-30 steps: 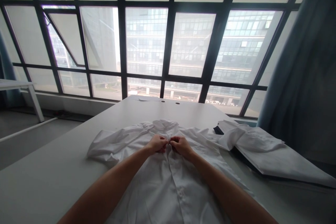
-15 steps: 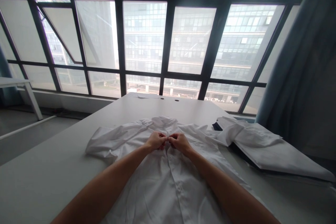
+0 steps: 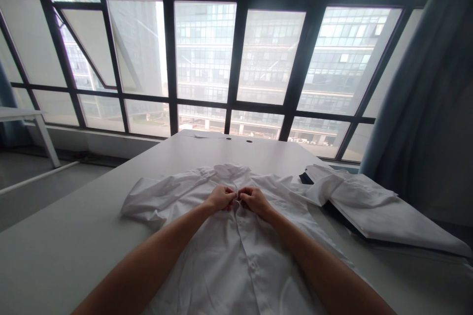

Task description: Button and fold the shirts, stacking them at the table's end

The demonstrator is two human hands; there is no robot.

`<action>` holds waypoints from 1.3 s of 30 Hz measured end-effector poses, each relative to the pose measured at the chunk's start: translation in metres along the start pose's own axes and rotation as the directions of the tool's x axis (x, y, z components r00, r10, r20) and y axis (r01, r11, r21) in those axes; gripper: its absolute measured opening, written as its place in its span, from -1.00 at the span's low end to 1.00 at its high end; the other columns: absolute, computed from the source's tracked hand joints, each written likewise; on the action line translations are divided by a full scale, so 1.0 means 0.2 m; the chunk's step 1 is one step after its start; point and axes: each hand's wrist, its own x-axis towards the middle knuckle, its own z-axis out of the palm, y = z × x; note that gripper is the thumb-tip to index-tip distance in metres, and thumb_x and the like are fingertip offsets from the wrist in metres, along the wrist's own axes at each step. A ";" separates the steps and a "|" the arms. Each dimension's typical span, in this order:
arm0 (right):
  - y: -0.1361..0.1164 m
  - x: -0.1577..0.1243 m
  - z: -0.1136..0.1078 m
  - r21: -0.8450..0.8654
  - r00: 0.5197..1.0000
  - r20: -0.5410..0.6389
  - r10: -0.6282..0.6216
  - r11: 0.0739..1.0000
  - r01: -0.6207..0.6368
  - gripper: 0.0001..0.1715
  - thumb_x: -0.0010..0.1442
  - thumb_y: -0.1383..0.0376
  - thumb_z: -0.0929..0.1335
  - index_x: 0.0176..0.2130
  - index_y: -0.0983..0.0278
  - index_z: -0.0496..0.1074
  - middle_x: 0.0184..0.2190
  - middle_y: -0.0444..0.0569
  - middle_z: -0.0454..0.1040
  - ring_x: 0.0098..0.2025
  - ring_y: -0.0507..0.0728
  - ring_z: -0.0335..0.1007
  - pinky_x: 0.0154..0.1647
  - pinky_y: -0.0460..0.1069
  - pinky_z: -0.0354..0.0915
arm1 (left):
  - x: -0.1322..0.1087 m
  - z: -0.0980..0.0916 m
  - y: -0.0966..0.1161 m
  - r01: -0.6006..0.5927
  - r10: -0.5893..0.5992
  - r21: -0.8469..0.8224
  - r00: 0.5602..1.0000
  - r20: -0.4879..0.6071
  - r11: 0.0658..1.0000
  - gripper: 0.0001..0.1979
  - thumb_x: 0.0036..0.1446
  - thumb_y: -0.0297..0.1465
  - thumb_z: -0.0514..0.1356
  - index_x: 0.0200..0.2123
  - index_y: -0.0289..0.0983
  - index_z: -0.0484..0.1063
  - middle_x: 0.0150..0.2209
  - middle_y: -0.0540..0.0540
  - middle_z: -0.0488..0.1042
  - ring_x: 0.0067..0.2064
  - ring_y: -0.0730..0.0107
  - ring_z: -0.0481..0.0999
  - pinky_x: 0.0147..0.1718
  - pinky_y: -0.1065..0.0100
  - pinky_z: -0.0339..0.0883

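A white shirt [image 3: 218,251] lies spread front up, with its collar [image 3: 231,171] at the far end and one sleeve [image 3: 142,202] out to the left. My left hand [image 3: 222,199] pinches the front edge of the shirt a little below the collar. Close beside it, fingertips nearly meeting, my right hand [image 3: 254,200] pinches the other side of the same front opening. The cloth lifts slightly between them. Whatever small part sits in the fingertips is too small to make out. Lower down the placket a button [image 3: 253,265] shows.
The shirt rests on a white table [image 3: 66,251]. To the right, folded white garments [image 3: 391,216] lie over something dark. Two dark round holes mark the far tabletop, near a flat sheet [image 3: 209,135]. Beyond are windows; a curtain [image 3: 410,108] hangs right, another table [image 3: 22,114] stands left.
My right hand has shifted very slightly to the right, so the gap between the fingertips is a bit wider. The left hand and the shirt look almost the same.
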 end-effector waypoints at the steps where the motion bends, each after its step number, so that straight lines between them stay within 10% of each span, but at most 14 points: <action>1: 0.00 0.00 0.00 -0.007 1.000 -0.001 -0.007 1.000 0.007 -0.84 0.02 0.34 0.30 -0.45 0.37 0.46 -0.65 -0.16 0.34 -0.63 -0.02 0.19 -0.64 -0.18 0.08 | 0.00 0.00 0.00 0.003 -0.003 -0.002 1.000 0.002 1.000 -0.82 0.17 -0.38 0.20 -0.46 -0.33 0.41 -0.66 0.12 0.34 -0.69 0.59 0.30 -0.70 0.53 0.11; 20: 0.07 0.02 0.05 -0.412 0.952 -0.102 -0.290 0.883 0.225 -0.85 0.07 0.32 0.39 -0.39 0.38 0.56 -0.52 -0.06 0.51 -0.49 0.06 0.38 -0.49 -0.15 0.15 | 0.01 0.02 0.00 0.033 -0.032 0.016 0.997 -0.073 0.999 -0.66 0.17 -0.25 0.24 -0.57 -0.32 0.36 -0.71 0.14 0.24 -0.71 0.61 0.21 -0.70 0.52 0.06; 39: 0.07 0.06 0.01 -0.070 1.000 0.003 -0.023 0.997 0.023 -0.70 0.09 0.29 0.29 -0.62 0.31 0.30 -0.72 -0.15 0.25 -0.68 -0.04 0.09 -0.70 -0.17 -0.02 | 0.00 -0.01 0.01 -0.080 0.083 0.112 0.996 -0.026 0.990 -0.81 0.20 -0.42 0.11 -0.47 -0.29 0.35 -0.69 0.17 0.23 -0.73 0.59 0.24 -0.73 0.53 0.04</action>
